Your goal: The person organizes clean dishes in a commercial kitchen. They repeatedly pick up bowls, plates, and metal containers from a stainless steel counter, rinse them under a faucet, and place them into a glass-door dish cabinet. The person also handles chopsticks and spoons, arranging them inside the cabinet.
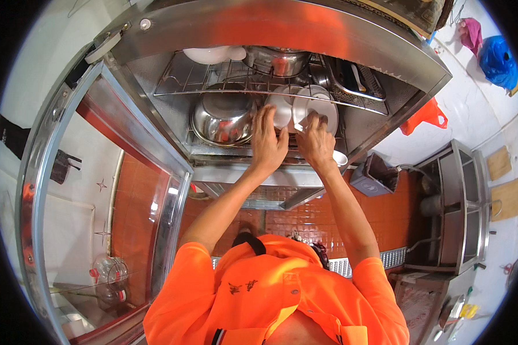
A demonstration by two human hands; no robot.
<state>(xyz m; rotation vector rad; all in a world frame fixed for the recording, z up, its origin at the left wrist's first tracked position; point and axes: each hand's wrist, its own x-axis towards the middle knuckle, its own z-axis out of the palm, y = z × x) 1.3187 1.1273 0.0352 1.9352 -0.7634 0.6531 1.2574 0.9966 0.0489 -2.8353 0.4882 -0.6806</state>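
Both my hands reach into the lower level of a metal cabinet with its glass door swung out. My left hand (269,144), fingers stretched and thumb apart, rests against a white bowl (282,108) standing on its side. Just right of it, my right hand (316,144) has its fingers curled at the rim of another white bowl (319,106). The fingertips partly hide that rim. Left of my hands, a shiny steel basin (223,119) leans on the rack. A small white round dish (340,158) shows beside my right wrist.
The upper wire shelf (213,91) crosses above my hands, holding a steel pot (277,60), white dishes (210,54) and a utensil tray (357,77). The glass door (106,190) stands at the left. A bin (377,174) and a metal rack (463,207) are at the right.
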